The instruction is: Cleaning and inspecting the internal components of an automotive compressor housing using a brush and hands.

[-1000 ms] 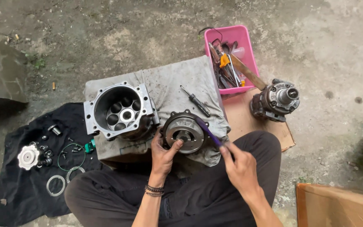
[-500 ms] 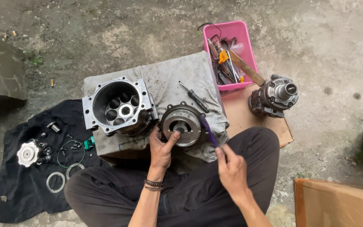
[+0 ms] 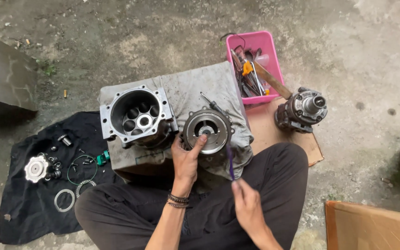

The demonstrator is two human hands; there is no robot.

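On grey cloth (image 3: 195,88), left hand (image 3: 187,159) touches round plate (image 3: 208,130).

round cover plate (image 3: 208,130): bare metal, dull grey, machined face your left hand (image 3: 187,157) is on
housing (image 3: 136,115): cast metal, matt, smooth bores
cloth on the bench (image 3: 195,88): grubby grey fabric, rough
bin (image 3: 251,41): glossy pink plastic
tool in your right hand (image 3: 246,206): purple, plastic-looking handle (image 3: 230,162)
floor sheet (image 3: 19,185): black matt cloth
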